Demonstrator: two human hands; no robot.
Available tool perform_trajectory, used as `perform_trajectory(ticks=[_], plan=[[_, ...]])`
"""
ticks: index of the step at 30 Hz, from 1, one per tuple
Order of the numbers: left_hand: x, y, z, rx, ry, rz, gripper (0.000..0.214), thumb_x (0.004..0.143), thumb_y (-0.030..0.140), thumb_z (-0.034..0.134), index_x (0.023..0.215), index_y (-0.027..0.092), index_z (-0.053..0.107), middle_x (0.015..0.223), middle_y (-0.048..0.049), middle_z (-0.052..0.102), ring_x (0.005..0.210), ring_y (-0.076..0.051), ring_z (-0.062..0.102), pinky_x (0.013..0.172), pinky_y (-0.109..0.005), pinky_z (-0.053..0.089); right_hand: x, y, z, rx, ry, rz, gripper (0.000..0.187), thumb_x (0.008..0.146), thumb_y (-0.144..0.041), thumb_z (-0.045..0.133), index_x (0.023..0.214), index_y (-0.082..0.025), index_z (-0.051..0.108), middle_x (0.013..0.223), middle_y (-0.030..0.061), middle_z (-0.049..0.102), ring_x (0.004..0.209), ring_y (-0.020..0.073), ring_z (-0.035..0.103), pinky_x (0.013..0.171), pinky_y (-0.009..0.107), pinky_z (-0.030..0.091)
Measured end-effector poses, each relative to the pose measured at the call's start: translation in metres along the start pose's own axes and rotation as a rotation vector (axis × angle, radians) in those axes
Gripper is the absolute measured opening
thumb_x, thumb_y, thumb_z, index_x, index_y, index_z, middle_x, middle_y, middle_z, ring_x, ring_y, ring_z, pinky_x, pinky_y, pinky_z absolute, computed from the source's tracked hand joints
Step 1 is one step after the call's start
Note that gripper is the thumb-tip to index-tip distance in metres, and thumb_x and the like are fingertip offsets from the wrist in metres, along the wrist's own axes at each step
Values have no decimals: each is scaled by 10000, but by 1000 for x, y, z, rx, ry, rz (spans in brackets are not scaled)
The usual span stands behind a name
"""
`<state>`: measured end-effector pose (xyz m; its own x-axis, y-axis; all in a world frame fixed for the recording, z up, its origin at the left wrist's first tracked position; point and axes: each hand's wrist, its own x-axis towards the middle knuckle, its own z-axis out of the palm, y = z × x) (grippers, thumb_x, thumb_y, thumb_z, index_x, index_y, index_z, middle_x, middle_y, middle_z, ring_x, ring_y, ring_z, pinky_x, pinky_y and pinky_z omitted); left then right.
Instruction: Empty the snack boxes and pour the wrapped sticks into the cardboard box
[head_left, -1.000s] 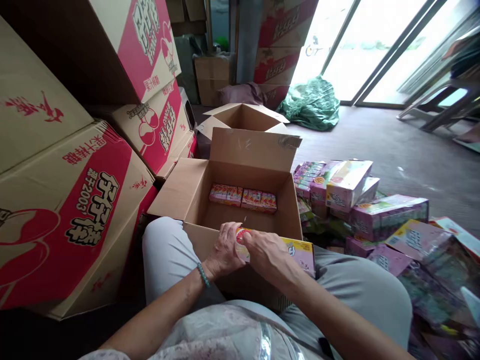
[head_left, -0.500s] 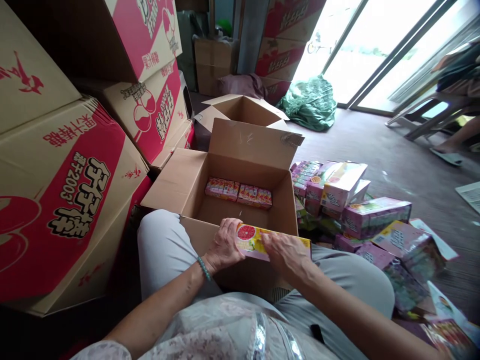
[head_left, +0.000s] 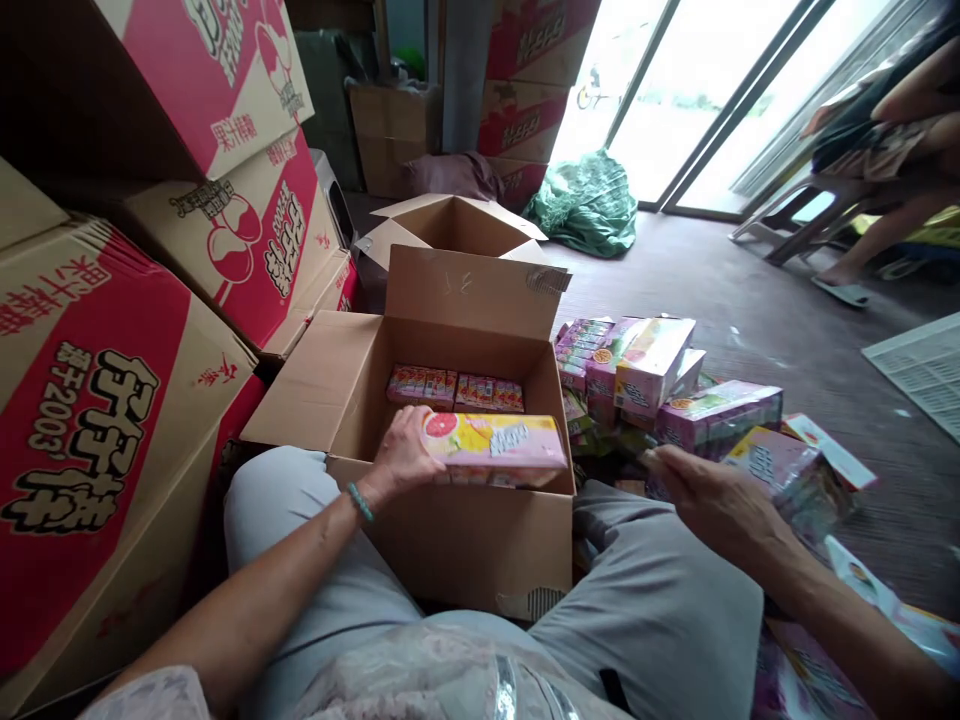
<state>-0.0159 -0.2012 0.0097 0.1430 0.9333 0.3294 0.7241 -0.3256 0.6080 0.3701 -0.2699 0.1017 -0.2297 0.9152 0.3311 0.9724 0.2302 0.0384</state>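
Left hand [head_left: 401,455] grips pack [head_left: 499,445] by end over box [head_left: 450,545]; we'd hold it level, set flush against row [head_left: 454,388]. Right hand [head_left: 712,500] at pile [head_left: 652,365], grip unclear.

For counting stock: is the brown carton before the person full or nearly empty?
Nearly empty: the carton shows only one low row of small packs along its far wall.

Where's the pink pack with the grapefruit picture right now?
Centre of the head view: the left hand holds the pink pack over the open carton's near edge, in front of the red packs inside.
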Motion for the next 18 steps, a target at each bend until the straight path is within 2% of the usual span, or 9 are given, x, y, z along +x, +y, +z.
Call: perform_trajectory(ticks=[2,4,6,10,11,13,14,16,18], plan=[[31,-16,1,73,-18,-61,614,503,336,811,1023,172,528,1008,-91,562,943,-288,557,863,-421,501,14,-4,6,45,116,29,358,1014,-395,376,788,-213,585,681,41,660,577,162,596,546,267,332],[53,-31,13,98,-88,-91,717,475,409,850,1060,154,523,1062,-107,551,996,-296,557,909,-415,491,29,-14,21,97,170,20,384,1033,-396,344,797,-208,581,712,46,669,612,167,620,571,270,348],[64,-45,34,69,-282,-112,832,457,513,872,1107,137,513,1115,-123,546,1017,-291,565,900,-388,494,44,-27,42,137,177,-23,383,1042,-370,339,783,-203,566,706,37,664,610,163,625,571,269,348],[62,-66,79,66,-815,-102,907,385,615,890,1112,170,581,1127,-104,604,978,-288,612,802,-345,505,67,-41,87,145,209,-60,397,1052,-340,318,749,-204,536,657,11,640,547,142,605,526,261,325],[63,-69,88,95,-911,-90,904,390,636,883,1120,183,603,1134,-102,620,994,-294,617,807,-342,501,72,-41,96,151,214,-54,408,1055,-340,305,742,-206,530,638,5,631,527,138,596,512,260,319],[73,-77,100,141,-1051,-89,814,507,718,802,1127,215,641,1124,-82,659,992,-275,639,796,-320,501,81,-38,111,172,208,-41,430,1059,-357,281,731,-212,518,602,-4,612,491,135,579,487,261,308],[82,-81,104,155,-1091,-100,750,586,756,733,1117,232,658,1098,-63,682,968,-253,654,777,-302,504,85,-36,116,186,198,-35,437,1059,-367,273,730,-215,516,595,-5,607,481,137,575,480,263,306],[110,-93,109,192,-1086,-133,669,681,774,647,1088,245,681,1031,-38,715,909,-229,678,737,-285,513,93,-34,122,227,161,-17,426,1058,-381,280,754,-218,530,632,4,634,498,143,591,485,264,324],[145,-110,115,297,-992,-147,656,688,684,714,1135,207,665,1090,-86,710,979,-283,673,785,-327,522,101,-32,125,287,108,6,388,1054,-378,307,806,-218,559,718,22,684,555,150,633,509,256,367]])
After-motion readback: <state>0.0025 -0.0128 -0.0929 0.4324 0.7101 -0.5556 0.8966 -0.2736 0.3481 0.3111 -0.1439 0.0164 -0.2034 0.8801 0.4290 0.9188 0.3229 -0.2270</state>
